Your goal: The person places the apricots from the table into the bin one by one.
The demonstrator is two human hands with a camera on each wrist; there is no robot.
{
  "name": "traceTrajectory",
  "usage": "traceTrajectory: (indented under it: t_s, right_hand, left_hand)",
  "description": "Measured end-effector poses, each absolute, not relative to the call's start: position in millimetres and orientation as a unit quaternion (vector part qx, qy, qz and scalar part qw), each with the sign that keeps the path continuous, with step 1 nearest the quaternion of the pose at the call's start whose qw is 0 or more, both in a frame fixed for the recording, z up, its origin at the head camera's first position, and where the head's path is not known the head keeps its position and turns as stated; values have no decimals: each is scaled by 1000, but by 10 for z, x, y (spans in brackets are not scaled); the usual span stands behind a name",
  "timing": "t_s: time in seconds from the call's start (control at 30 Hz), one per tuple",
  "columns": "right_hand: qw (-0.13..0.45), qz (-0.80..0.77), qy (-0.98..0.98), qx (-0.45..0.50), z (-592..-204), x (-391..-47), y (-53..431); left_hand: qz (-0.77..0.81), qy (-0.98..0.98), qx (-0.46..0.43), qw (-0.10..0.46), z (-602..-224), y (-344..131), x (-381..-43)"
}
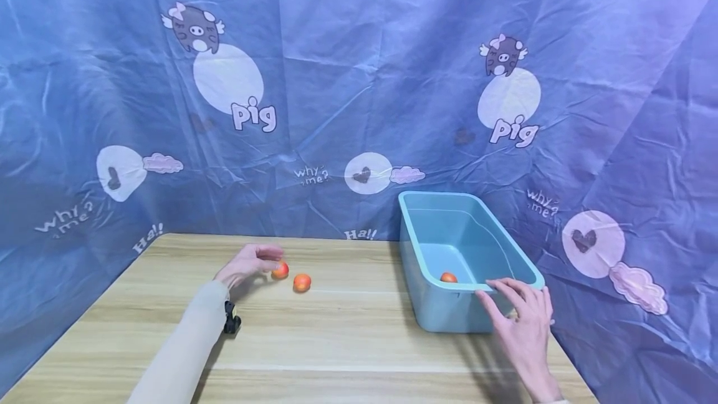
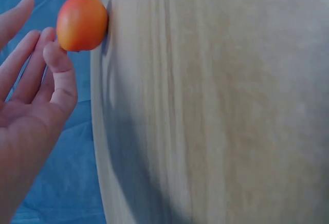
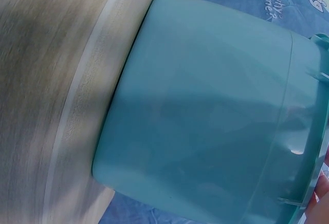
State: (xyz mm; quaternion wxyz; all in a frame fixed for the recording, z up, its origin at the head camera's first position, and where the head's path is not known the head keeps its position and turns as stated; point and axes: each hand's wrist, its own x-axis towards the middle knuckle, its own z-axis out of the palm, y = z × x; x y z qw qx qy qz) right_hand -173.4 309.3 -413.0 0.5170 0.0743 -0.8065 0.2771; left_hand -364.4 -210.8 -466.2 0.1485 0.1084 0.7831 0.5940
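My left hand reaches over the table beside an orange-red round fruit. In the left wrist view that fruit lies just past the loosely bent fingertips, the thumb apart from it; whether they touch is unclear. A second fruit of the same kind lies slightly nearer and to the right. My right hand holds the near rim of a blue-green plastic tub at its right corner. Only slivers of that hand's fingers show in the right wrist view. Inside the tub lies another fruit.
The wooden table carries the tub on its right side. Blue cloth with printed pigs and words hangs behind and along both sides. A black wrist camera sits on the left sleeve.
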Motion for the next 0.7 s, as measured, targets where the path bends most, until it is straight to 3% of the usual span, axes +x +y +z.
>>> traceTrajectory:
  t_s: [0.37, 0.7]
  right_hand:
    - [517, 277, -807, 73, -4120, -1727, 3083]
    - [514, 278, -809, 69, -4142, -1735, 3087]
  left_hand:
    - [569, 785, 157, 190, -4717, -2115, -3730]
    - [555, 793, 168, 189, -4758, -2114, -3740]
